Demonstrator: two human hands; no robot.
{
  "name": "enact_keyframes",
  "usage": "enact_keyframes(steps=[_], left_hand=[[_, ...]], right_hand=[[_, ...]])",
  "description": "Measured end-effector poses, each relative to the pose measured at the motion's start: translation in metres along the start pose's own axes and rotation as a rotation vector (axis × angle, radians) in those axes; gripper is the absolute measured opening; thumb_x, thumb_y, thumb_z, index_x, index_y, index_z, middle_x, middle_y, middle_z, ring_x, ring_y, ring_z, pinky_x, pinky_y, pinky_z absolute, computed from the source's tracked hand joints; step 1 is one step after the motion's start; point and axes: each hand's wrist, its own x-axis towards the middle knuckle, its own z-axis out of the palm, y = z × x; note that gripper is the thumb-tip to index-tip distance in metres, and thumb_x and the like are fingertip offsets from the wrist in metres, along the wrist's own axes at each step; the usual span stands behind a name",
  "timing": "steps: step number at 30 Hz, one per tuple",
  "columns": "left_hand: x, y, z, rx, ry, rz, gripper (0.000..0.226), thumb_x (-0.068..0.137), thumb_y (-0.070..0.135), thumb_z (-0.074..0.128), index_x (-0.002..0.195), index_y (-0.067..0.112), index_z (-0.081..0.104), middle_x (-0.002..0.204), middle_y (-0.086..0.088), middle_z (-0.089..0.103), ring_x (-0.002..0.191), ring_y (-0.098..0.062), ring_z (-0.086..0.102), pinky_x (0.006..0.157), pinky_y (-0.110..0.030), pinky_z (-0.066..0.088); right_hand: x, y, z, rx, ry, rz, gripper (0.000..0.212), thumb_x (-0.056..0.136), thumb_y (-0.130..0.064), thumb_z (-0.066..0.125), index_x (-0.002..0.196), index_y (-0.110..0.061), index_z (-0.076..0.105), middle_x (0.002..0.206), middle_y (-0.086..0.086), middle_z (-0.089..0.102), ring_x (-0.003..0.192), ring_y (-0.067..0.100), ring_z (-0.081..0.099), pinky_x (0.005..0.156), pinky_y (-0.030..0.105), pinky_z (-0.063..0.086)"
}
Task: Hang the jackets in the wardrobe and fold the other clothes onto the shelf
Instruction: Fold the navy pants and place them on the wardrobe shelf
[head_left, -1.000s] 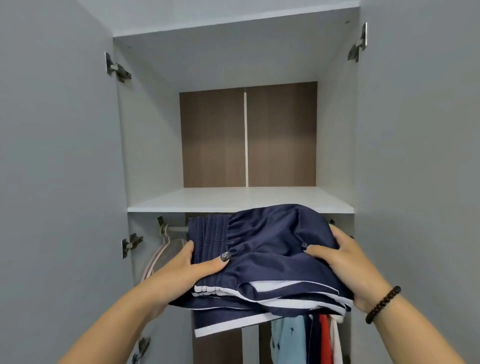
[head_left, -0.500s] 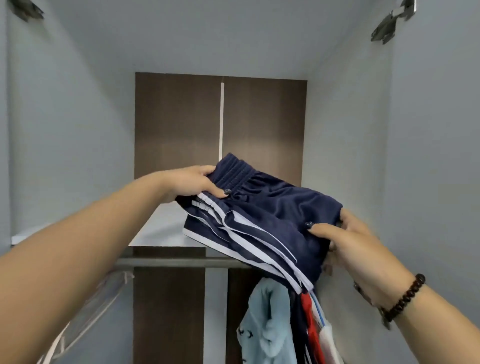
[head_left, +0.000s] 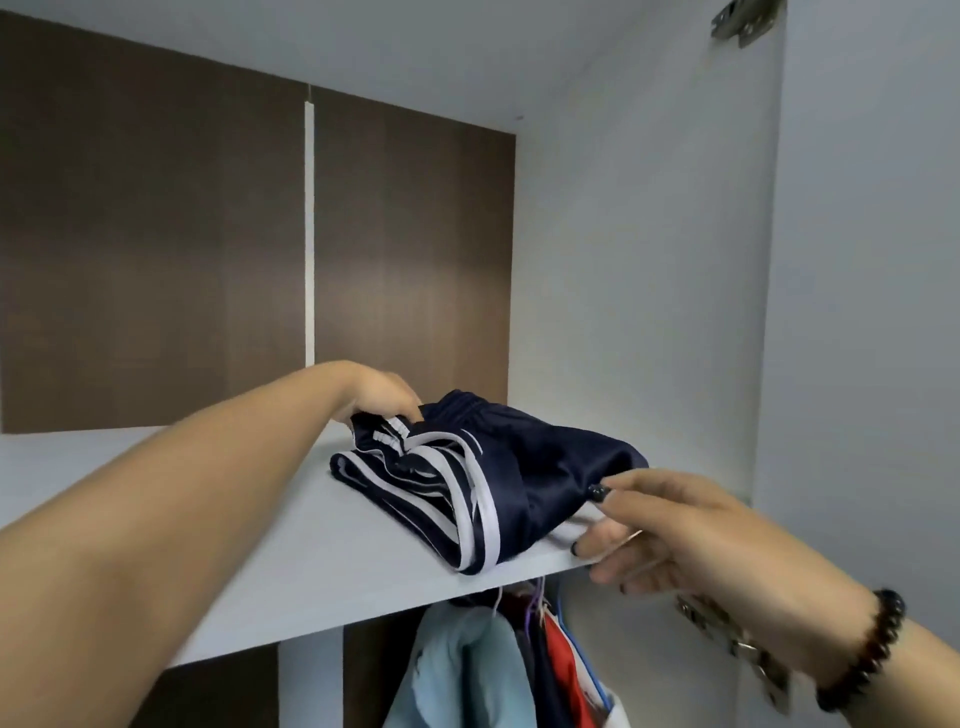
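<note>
Now set down near the shelf's (head_left: 311, 561) front right corner: folded navy shorts (head_left: 498, 467); left hand (head_left: 382, 392) gripping waistband, right hand (head_left: 670, 525) loosening, open. Fold-and-shelve step nearly done.

back panel (head_left: 156, 260): brown wood grain, upper left of frame
side wall (head_left: 649, 260): pale grey, right
hinge (head_left: 745, 21): metal, top right
</note>
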Motion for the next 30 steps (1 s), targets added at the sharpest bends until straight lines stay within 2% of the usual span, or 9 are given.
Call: enact_keyframes(steps=[4,7,10,13,17,20,23,26,30], left_hand=[[-0.013,0.023,0.007,0.314,0.223,0.05,0.054,0.091,0.027,0.065,0.138,0.008,0.046,0.136,-0.012,0.055,0.118,-0.031,0.057,0.096,-0.039,0.05],[-0.051,0.047,0.024,0.314,0.454,0.237,0.052,0.091,0.049,0.058,0.134,0.02,0.051,0.136,-0.001,0.054,0.122,-0.023,0.052,0.096,-0.03,0.04],[-0.092,0.059,0.053,0.196,0.385,0.289,0.055,0.081,0.071,0.05,0.121,0.033,0.055,0.119,0.011,0.058,0.108,-0.013,0.056,0.086,-0.029,0.044],[-0.114,0.059,0.083,0.288,0.222,0.187,0.086,0.071,0.086,0.041,0.14,0.035,0.042,0.141,0.003,0.045,0.124,-0.02,0.048,0.095,-0.033,0.042],[-0.113,0.053,0.096,0.271,0.212,0.121,0.091,0.075,0.076,0.053,0.15,0.033,0.028,0.157,-0.004,0.023,0.142,-0.027,0.027,0.113,-0.039,0.028],[-0.115,0.049,0.095,0.113,0.118,0.146,0.096,0.061,0.073,0.061,0.147,0.038,0.034,0.154,0.003,0.036,0.137,-0.019,0.039,0.114,-0.037,0.033],[-0.116,0.051,0.099,0.093,0.127,0.154,0.091,0.064,0.067,0.06,0.145,0.034,0.04,0.151,0.008,0.041,0.133,-0.016,0.044,0.113,-0.034,0.033],[-0.11,0.057,0.108,0.133,0.196,0.096,0.073,0.074,0.061,0.06,0.139,0.03,0.049,0.148,0.002,0.042,0.131,-0.018,0.043,0.111,-0.034,0.033],[-0.102,0.066,0.119,0.137,0.256,0.065,0.048,0.08,0.05,0.057,0.113,0.016,0.064,0.12,-0.004,0.061,0.114,-0.024,0.054,0.102,-0.04,0.041]], right_hand=[[0.011,0.0,-0.024,-0.407,0.222,-0.126,0.015,0.082,-0.013,0.061,0.091,-0.022,0.068,0.076,-0.007,0.073,0.067,0.007,0.068,0.06,0.015,0.045],[0.031,0.009,-0.04,-0.76,0.32,-0.294,0.048,0.075,-0.025,0.071,0.116,-0.04,0.051,0.102,-0.018,0.058,0.089,-0.002,0.055,0.069,0.009,0.037],[0.06,0.024,-0.04,-0.792,0.213,-0.326,0.075,0.074,-0.029,0.076,0.136,-0.04,0.036,0.119,-0.01,0.042,0.103,0.008,0.048,0.083,0.015,0.035],[0.082,0.038,-0.036,-0.749,0.158,-0.43,0.06,0.079,-0.022,0.073,0.133,-0.031,0.048,0.117,-0.005,0.049,0.107,0.015,0.055,0.087,0.015,0.037],[0.085,0.032,-0.048,-1.001,0.256,-0.632,0.048,0.077,-0.003,0.073,0.119,-0.024,0.067,0.116,0.003,0.063,0.103,0.027,0.061,0.083,0.035,0.051],[0.073,0.029,-0.061,-1.204,0.467,-0.86,0.053,0.06,0.017,0.072,0.103,-0.014,0.075,0.104,0.011,0.069,0.087,0.037,0.062,0.067,0.039,0.047],[0.06,0.034,-0.064,-1.318,0.385,-0.668,0.055,0.076,0.004,0.063,0.12,-0.028,0.066,0.125,0.0,0.06,0.114,0.028,0.05,0.082,0.033,0.035],[0.047,0.039,-0.07,-1.055,0.16,-0.449,0.062,0.08,0.003,0.048,0.134,-0.028,0.054,0.142,-0.005,0.047,0.133,0.018,0.036,0.106,0.031,0.035],[0.033,0.033,-0.064,-0.834,0.259,-0.641,0.054,0.085,-0.006,0.046,0.135,-0.024,0.054,0.144,-0.004,0.045,0.138,0.013,0.029,0.111,0.019,0.018]])
